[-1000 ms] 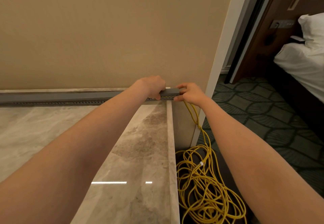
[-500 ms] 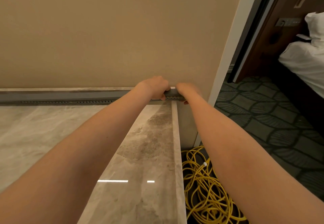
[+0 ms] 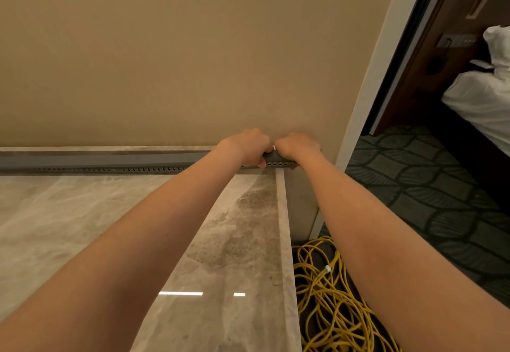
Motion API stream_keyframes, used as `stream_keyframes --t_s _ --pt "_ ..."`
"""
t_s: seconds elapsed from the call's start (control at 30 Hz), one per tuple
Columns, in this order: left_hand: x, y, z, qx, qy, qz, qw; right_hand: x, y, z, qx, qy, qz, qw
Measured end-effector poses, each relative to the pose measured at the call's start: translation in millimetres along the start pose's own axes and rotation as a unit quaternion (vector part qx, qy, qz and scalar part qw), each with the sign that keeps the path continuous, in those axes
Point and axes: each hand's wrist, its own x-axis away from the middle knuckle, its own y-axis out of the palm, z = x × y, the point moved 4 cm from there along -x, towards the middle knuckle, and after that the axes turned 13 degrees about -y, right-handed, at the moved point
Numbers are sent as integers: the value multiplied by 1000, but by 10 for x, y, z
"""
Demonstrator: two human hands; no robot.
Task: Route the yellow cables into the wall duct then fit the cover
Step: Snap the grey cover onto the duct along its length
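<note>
A long grey wall duct (image 3: 110,160) with a row of small holes runs along the base of the beige wall, at the back of a marble top. Both hands sit side by side on its right end. My left hand (image 3: 247,146) curls over the duct, thumb underneath. My right hand (image 3: 296,146) grips the very end, at the marble's corner. A tangled heap of yellow cable (image 3: 334,304) lies on the floor below, partly hidden by my right forearm. No cable shows between the hands.
The marble top (image 3: 82,227) stretches left and toward me, ending in a raised edge (image 3: 284,241) on the right. Beyond it lies patterned dark carpet (image 3: 430,194), a white door frame (image 3: 369,81) and a bed with white linen (image 3: 480,103).
My right hand moved left from the duct's end, where it pinched a yellow cable strand, to clasp the duct beside my left hand. The hanging strand is no longer visible.
</note>
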Motion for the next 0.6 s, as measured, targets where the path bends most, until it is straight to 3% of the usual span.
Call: stream_keyframes --t_s 0.3,0.47,0.6 --pt "9 18 -8 -7 -1 12 1000 -8 -38 -19 97 -44 19 994" --pt "29 20 -11 22 -12 23 999 -24 79 -51 70 -23 -81 994" --pt "47 83 7 13 -24 68 997 -15 18 -56 85 -25 -22 996"
